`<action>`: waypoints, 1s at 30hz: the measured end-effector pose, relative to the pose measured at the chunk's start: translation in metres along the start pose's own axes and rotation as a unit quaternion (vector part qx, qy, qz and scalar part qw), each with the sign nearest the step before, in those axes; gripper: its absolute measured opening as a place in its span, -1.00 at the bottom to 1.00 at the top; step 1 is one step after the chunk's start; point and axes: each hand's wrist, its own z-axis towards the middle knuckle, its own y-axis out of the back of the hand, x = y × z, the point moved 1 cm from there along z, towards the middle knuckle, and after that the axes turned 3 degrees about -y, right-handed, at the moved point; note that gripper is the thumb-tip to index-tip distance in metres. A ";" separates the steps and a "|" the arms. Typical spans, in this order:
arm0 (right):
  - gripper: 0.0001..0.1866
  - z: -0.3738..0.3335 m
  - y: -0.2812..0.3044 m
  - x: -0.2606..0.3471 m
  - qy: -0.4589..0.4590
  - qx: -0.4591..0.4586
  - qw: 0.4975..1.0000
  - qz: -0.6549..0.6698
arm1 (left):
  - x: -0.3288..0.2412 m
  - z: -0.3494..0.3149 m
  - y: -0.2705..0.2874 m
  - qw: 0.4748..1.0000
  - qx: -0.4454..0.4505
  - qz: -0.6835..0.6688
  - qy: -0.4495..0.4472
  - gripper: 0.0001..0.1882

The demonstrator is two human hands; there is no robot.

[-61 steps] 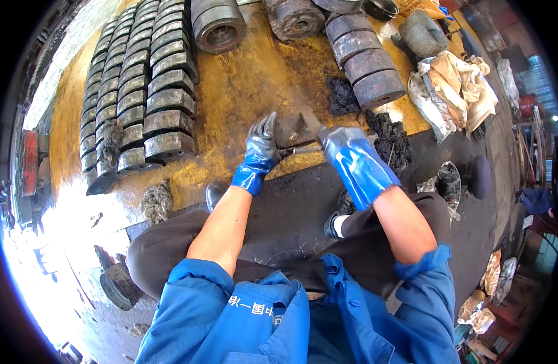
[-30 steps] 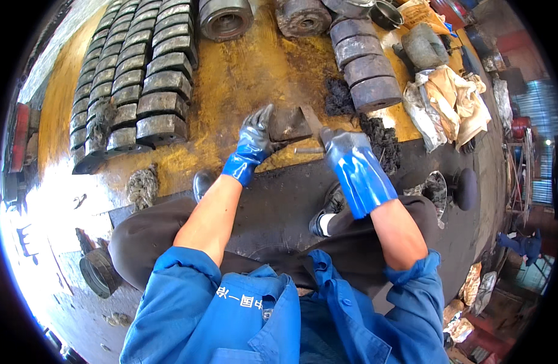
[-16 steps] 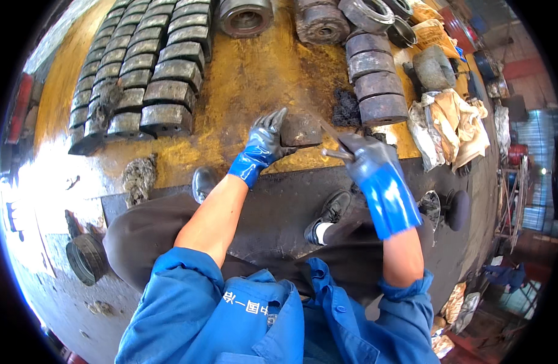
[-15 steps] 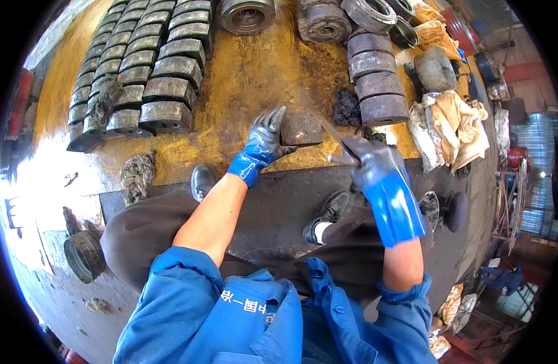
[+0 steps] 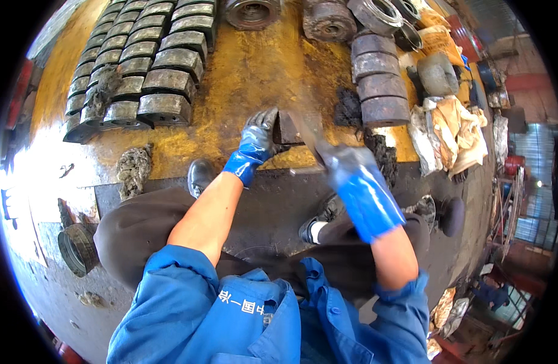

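Two gloved hands working low over a yellow-stained floor (image 5: pixel 248 67), head view only. Left hand (image 5: pixel 255 142) pressing down on a small dark metal block (image 5: pixel 287 128), fingers closed over its near edge, apparently steadying it against the floor. Right hand (image 5: pixel 346 167), motion-blurred, wrapping shut around the handle of a flat-bladed scraper (image 5: pixel 308 130), blade angling up toward the block's top face; contact between blade and block not resolving through the blur. Block sitting on the floor just ahead of the shoes (image 5: pixel 200 176), between the knees, presumably kept close for leverage.

Lying in ordered rows at upper left, curved grey metal segments (image 5: pixel 163 60), seemingly sorted. Standing stacked at upper right, round rusty discs (image 5: pixel 379 85), with dark greasy clumps (image 5: pixel 349 109) just beside them. Resting further right, crumpled oily rags (image 5: pixel 452 130). Showing heavy grime and oil staining throughout, floor passing to dark grey nearer the body. Appearing at the right rim, workshop clutter and red steelwork, too distorted for detail.
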 end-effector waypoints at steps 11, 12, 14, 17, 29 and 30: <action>-0.65 0.018 0.024 0.026 0.008 0.070 0.995 -0.075 | 0.005 0.003 0.006 1.000 -0.002 -0.001 -0.018 0.13; -0.65 0.018 0.024 0.020 -0.003 0.051 0.997 -0.061 | 0.002 0.001 0.007 1.000 -0.004 0.013 -0.018 0.13; -0.65 0.014 0.033 0.019 -0.017 0.024 0.999 -0.040 | 0.003 0.005 0.011 0.999 -0.009 0.035 -0.013 0.12; -0.65 0.001 0.048 0.035 0.002 0.024 0.999 -0.020 | 0.008 -0.001 0.011 0.999 -0.002 0.033 0.003 0.08; -0.64 -0.002 0.012 0.000 -0.058 0.001 0.998 -0.011 | 0.009 -0.004 0.007 0.999 0.016 0.032 0.009 0.16; -0.64 0.004 -0.004 -0.010 -0.067 0.000 0.997 -0.039 | 0.004 0.000 0.006 1.000 0.018 0.023 -0.002 0.17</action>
